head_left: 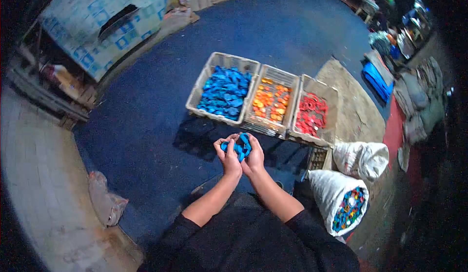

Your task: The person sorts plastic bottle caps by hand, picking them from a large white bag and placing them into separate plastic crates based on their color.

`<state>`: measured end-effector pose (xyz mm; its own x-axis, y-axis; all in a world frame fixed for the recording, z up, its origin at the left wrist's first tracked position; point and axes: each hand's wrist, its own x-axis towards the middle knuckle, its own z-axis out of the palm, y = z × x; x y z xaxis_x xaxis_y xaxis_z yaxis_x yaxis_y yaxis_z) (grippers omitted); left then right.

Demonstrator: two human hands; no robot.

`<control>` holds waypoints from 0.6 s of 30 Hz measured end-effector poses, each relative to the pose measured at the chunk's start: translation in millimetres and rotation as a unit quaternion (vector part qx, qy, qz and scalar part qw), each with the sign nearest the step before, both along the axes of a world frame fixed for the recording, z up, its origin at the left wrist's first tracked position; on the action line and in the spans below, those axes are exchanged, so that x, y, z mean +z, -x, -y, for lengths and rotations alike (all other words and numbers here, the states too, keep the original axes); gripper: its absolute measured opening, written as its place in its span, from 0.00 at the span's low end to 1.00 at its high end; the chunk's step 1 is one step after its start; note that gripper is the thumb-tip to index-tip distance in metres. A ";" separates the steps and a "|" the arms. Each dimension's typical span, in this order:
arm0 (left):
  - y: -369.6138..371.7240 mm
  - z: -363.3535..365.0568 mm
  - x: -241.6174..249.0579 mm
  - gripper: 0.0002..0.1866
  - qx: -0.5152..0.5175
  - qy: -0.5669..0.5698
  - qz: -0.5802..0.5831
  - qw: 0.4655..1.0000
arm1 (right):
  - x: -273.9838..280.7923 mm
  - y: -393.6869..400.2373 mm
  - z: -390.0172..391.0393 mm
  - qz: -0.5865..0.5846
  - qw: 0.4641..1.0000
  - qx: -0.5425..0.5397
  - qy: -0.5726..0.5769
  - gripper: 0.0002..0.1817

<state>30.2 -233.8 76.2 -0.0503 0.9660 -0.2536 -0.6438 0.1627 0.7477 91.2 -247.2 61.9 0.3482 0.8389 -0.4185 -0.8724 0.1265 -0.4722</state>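
Cupped together in front of my body, my left hand (227,156) and my right hand (254,155) hold several blue plastic pieces (242,146), which look like bottle caps or rings. Fingers of both hands curl around the pieces. Just beyond my hands stands a white crate (194,92) with a heap of blue pieces (225,94). Beside it, a middle crate (279,73) has orange and yellow pieces (271,101) in it. Red pieces (312,114) lie in the right crate (329,96).
An open white sack (325,186) of mixed coloured pieces stands at my right, with another white sack (363,157) behind it. A pale bag (105,200) lies at the left. Folded cloth (378,79) and grey sacks (420,91) are piled far right.
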 end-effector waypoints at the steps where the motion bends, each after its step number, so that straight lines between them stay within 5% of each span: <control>1: 15.1 -9.8 1.5 0.12 0.010 0.008 0.001 1.000 | 0.9 14.9 -12.1 0.002 1.000 0.012 0.000 0.17; 4: 52.3 -33.4 1.3 0.12 0.042 0.023 -0.007 0.999 | 20.0 48.8 -39.4 -0.103 0.992 0.077 -0.015 0.18; 11: 79.9 -96.9 -9.7 0.12 0.111 0.099 -0.016 0.989 | -10.6 83.5 -107.5 0.106 0.981 0.149 0.056 0.23; 18: 64.7 -213.7 -50.0 0.12 0.055 0.114 0.008 0.992 | -58.0 55.6 -226.2 -0.109 0.985 0.123 0.055 0.15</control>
<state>-34.5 -20.1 26.2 -0.1459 0.8720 -0.4673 -0.6786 0.2555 0.6887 35.7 -21.0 3.9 0.0321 0.8321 -0.5537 -0.9527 -0.1421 -0.2687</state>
